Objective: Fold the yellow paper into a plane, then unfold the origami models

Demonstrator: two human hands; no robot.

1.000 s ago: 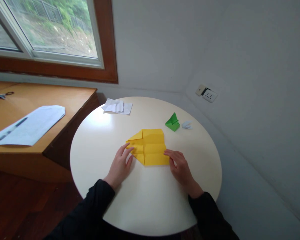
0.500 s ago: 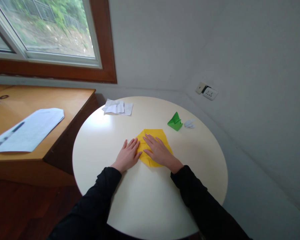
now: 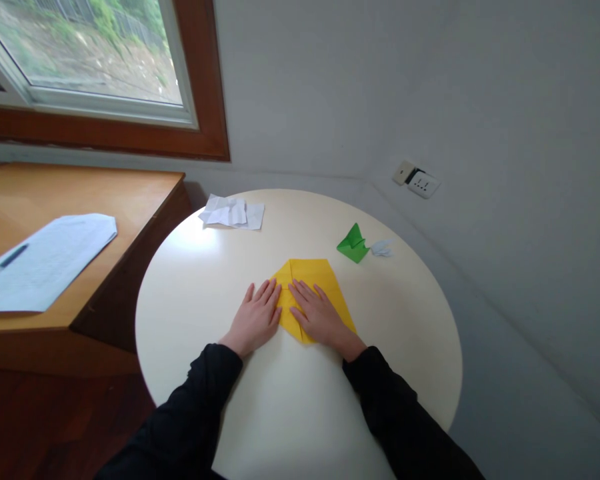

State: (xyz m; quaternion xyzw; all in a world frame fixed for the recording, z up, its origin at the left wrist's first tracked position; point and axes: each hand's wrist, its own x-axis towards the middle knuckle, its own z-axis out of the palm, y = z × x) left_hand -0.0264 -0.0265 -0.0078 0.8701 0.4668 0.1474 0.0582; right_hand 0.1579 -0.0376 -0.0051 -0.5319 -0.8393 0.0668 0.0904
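Note:
A yellow sheet of paper (image 3: 313, 270) lies on the round white table in front of me, with its left side folded in and crease lines showing. My left hand (image 3: 257, 313) rests flat at its left edge, fingers stretched out and fingertips on the paper. Across the middle of the sheet lies my right hand (image 3: 320, 317), palm down with its fingers extended, covering part of the creases. Neither hand grips anything. Beyond the sheet to the right sit a folded green paper piece (image 3: 353, 244) and a small white folded paper (image 3: 381, 249).
Some white paper pieces (image 3: 230, 212) lie at the back left of the round table (image 3: 300, 413). A wooden desk (image 3: 105, 190) stands to the left, bearing a white sheet (image 3: 60, 257) and a pen (image 3: 5, 264). A wall socket (image 3: 423, 184) is behind on the right.
My right hand has slid slightly down over the yellow paper, uncovering more of its upper part. My left hand stays at the left edge. The camera view has shifted slightly.

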